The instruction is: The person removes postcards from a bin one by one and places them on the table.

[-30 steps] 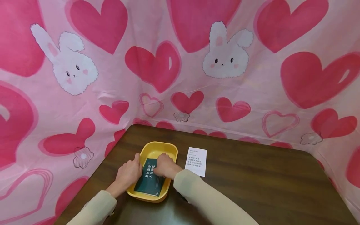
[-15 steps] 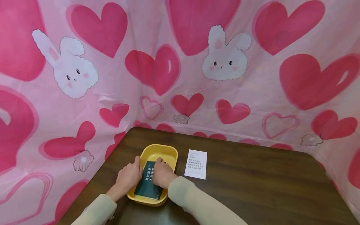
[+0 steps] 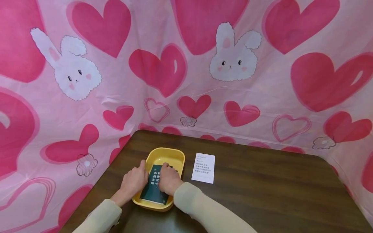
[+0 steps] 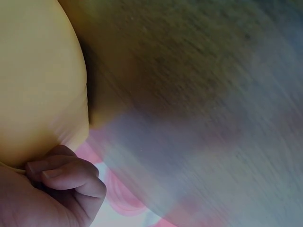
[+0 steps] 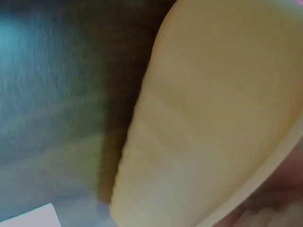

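A yellow plastic basin (image 3: 164, 152) stands on the table at lower centre in the head view. Inside it lies a dark green card (image 3: 152, 192) printed with white characters. My left hand (image 3: 134, 181) grips the basin's left rim; in the left wrist view its curled fingers (image 4: 71, 175) lie against the yellow wall (image 4: 42, 80). My right hand (image 3: 169, 179) is curled over the card's right side inside the basin, covering part of the print, with its fingertips hidden. In the right wrist view the basin's outer wall (image 5: 213, 99) hides most of that hand.
A white card (image 3: 203, 168) with dark print lies on the brown wooden table (image 3: 262, 184), just right of the basin. Behind and left of the table hangs a pink cloth (image 3: 163, 19) with hearts and rabbits.
My right hand has shifted slightly left and towards me over the green card. My left hand stays on the basin's rim. The basin has hardly moved.
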Demonstrator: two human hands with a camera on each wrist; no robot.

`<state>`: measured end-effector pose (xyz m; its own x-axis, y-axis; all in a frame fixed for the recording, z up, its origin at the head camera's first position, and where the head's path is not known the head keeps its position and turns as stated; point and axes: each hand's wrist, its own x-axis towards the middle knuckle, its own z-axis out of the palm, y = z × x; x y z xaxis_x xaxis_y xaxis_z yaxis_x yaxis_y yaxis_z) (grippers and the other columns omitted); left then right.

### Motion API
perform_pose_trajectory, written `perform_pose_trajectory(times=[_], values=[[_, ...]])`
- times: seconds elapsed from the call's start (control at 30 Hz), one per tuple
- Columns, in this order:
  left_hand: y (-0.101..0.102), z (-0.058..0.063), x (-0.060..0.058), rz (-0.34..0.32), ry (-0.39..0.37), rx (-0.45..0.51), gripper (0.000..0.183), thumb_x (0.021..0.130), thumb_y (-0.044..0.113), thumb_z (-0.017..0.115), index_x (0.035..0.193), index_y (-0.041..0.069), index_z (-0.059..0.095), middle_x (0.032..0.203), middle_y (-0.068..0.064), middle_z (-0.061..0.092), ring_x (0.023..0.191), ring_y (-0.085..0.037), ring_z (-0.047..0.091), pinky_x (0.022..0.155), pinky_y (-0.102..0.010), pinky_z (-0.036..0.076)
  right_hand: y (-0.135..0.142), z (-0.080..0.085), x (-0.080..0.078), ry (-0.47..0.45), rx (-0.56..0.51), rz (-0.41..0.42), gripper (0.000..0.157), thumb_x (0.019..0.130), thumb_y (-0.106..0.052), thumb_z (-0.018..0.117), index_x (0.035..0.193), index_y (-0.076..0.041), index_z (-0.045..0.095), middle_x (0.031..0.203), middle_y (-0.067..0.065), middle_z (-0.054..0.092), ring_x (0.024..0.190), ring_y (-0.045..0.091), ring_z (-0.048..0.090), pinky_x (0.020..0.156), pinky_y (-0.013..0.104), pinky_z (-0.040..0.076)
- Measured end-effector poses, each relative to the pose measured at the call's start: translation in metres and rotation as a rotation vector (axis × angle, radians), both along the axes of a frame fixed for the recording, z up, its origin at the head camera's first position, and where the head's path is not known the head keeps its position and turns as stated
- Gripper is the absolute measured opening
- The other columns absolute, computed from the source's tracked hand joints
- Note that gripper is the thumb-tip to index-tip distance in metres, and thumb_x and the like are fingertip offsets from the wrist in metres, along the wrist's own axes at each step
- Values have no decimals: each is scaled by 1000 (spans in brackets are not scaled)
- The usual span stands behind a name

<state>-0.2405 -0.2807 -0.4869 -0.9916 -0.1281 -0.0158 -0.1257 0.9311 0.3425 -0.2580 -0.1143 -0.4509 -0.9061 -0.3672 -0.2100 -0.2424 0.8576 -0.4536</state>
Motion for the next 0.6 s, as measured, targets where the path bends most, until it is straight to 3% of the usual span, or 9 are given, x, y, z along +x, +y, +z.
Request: perform_pose_trajectory(times=[0.23, 0.6], values=[[3, 1, 0, -6, -6, 7, 47, 102, 20, 63, 140, -1, 43, 75, -6, 54, 57, -18, 57, 60, -39, 61, 0, 1, 0, -35, 34, 7, 74, 87, -24, 87, 143, 1, 45, 104, 14, 64, 82, 23, 62, 85, 42, 61], [0, 2, 1, 6, -13, 4, 47, 103, 20, 62, 140, 0, 43, 76, -7, 56, 58, -19, 58, 63, -42, 62, -2, -1, -4, -46, 15, -15, 76, 83, -25, 89, 141, 0, 47, 107, 15, 64, 87, 26, 63, 87, 43, 60]])
